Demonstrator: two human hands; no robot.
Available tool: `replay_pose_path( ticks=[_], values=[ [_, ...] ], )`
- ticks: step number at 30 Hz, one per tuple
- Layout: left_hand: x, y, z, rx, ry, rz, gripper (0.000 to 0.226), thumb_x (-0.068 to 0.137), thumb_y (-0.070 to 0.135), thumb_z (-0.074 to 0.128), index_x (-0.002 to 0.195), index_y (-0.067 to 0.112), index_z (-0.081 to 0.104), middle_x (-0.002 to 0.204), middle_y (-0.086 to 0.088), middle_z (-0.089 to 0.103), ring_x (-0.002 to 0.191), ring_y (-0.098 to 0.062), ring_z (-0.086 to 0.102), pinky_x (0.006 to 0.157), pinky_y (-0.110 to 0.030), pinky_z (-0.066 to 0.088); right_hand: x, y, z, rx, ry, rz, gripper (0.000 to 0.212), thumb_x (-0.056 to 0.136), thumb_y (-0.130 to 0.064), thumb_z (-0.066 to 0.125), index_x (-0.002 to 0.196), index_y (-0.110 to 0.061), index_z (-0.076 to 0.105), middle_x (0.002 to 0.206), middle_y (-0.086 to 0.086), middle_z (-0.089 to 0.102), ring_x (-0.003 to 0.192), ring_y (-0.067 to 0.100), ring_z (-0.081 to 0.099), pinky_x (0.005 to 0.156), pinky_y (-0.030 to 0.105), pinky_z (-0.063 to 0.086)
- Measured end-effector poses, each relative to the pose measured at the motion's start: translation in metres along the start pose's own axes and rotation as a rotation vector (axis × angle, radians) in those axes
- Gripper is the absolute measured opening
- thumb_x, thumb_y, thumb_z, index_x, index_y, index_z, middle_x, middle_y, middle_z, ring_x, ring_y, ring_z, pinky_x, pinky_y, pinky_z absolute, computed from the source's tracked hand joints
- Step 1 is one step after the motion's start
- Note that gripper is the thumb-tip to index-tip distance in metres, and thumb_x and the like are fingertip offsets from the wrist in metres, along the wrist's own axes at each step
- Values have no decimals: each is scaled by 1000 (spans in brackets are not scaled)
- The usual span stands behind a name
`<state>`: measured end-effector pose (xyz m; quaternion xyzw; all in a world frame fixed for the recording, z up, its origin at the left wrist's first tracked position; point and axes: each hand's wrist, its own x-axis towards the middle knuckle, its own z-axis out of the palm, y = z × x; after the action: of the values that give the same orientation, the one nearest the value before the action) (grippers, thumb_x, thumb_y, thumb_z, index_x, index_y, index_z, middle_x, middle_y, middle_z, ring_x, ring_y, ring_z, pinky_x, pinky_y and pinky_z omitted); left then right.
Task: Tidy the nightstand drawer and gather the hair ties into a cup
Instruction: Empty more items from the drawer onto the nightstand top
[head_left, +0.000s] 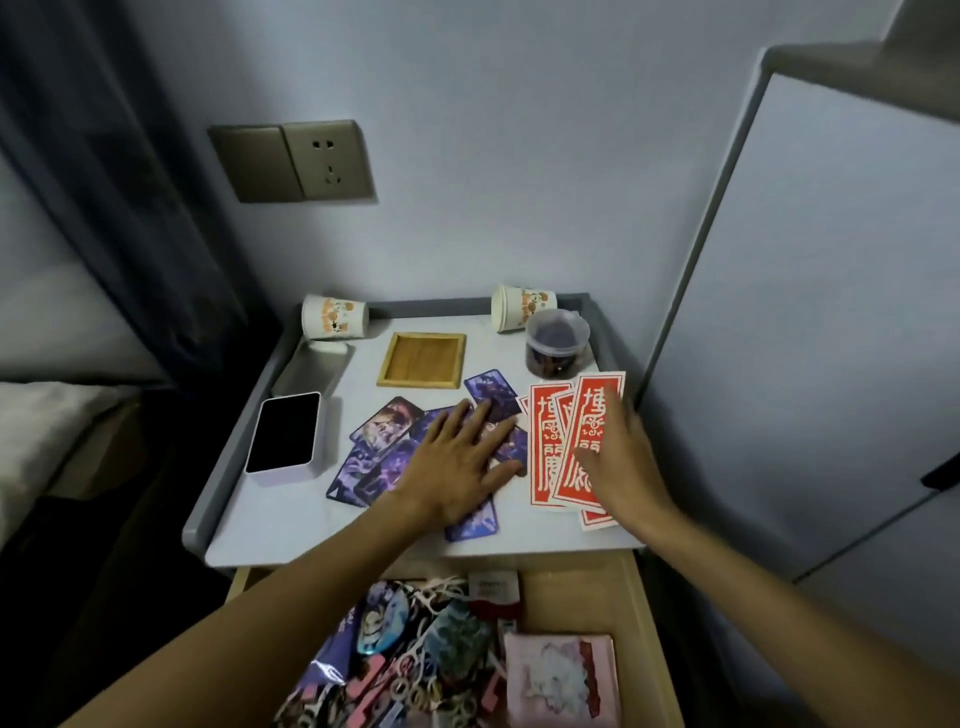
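On the grey nightstand top (291, 525), my left hand (457, 462) lies flat with spread fingers on a scatter of purple picture cards (384, 426). My right hand (623, 457) hovers over or touches several red printed cards (550, 441), fingers straight. Below, the wooden drawer (571, 592) stands open, full of a jumble of hair ties and small charms (431, 680) plus a pink packet (561, 675). Two paper cups sit at the back: one (335, 317) lying on its side at the left, another (519, 306) tipped at the right.
A phone (284, 434) lies on the left of the top. A wooden square tray (422, 360) sits at the back middle, and a clear lidded jar (556, 343) with dark contents at the back right. A white cabinet (805, 312) stands to the right, a bed to the left.
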<state>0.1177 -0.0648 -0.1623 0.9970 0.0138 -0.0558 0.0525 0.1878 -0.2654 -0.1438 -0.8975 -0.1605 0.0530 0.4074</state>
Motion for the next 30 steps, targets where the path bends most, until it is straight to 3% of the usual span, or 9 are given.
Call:
replay_pose_path(
  ticks=[5, 7, 9, 11, 18, 22, 25, 28, 30],
  values=[
    [-21, -24, 4, 35, 28, -18, 63, 94, 68, 9, 152, 49, -7, 165, 0, -13, 150, -21, -15, 119, -39, -12, -5, -5, 5, -123, 15, -48, 46, 101, -25, 50, 143, -15, 35, 139, 2, 35, 113, 15, 56, 69, 2, 45],
    [-26, -26, 4, 29, 30, -25, 61, 94, 68, 9, 151, 50, -7, 164, -1, -13, 150, -21, -16, 119, -39, -12, -7, -9, 12, -329, 23, -65, 59, 98, -40, 51, 149, -23, 26, 153, 6, 20, 138, 26, 38, 99, 25, 46],
    [-27, -25, 3, 22, 37, -27, 61, 94, 69, 7, 151, 51, -8, 164, -1, -14, 150, -21, -17, 120, -41, -12, -9, -13, 20, -583, -25, -148, 70, 96, -56, 42, 154, -31, 11, 162, 8, -6, 150, 35, 2, 117, 46, 15],
    [-27, -25, 3, 19, 33, -19, 62, 93, 70, 5, 151, 51, -8, 164, -1, -15, 150, -21, -18, 122, -44, -10, -10, -14, 24, -705, -124, -206, 74, 95, -66, 30, 155, -35, 1, 163, 6, -16, 149, 34, -16, 116, 48, -3],
    [-20, -30, 3, -5, 44, 42, 64, 92, 74, 4, 152, 51, -2, 164, 1, -13, 150, -22, -16, 122, -46, -9, -3, 0, 22, -662, -248, -110, 75, 92, -70, 17, 154, -38, -9, 163, 6, -17, 148, 33, -19, 115, 49, -9],
    [-25, -29, -3, -84, 96, 64, 62, 96, 69, 11, 153, 46, 14, 165, -2, 8, 152, -24, 3, 123, -45, 2, -14, -5, 19, -663, -123, -224, 71, 95, -64, 24, 156, -30, 9, 164, 11, 4, 150, 34, 0, 120, 49, 1],
    [-44, -19, -15, -139, 272, 52, 57, 97, 53, 32, 147, 27, 40, 151, -9, 42, 139, -29, 36, 114, -50, 33, -47, -16, 9, -507, 14, -496, 48, 97, -37, 54, 140, -16, 49, 143, 11, 49, 132, 29, 45, 109, 50, 40],
    [-84, -4, -19, -174, 514, 175, 28, 91, 17, 58, 117, 9, 63, 115, -11, 64, 104, -30, 58, 80, -45, 52, -91, -17, 5, -398, -221, -714, 23, 92, -21, 64, 115, -16, 66, 111, 2, 68, 100, 17, 64, 86, 40, 54],
    [-116, 6, -14, -219, 477, 241, 18, 90, 14, 58, 107, 12, 65, 101, -7, 65, 91, -29, 61, 68, -40, 52, -112, -8, 12, -550, -489, -686, 34, 91, -31, 64, 123, -23, 62, 116, -1, 67, 104, 18, 63, 86, 39, 53]
  ],
)
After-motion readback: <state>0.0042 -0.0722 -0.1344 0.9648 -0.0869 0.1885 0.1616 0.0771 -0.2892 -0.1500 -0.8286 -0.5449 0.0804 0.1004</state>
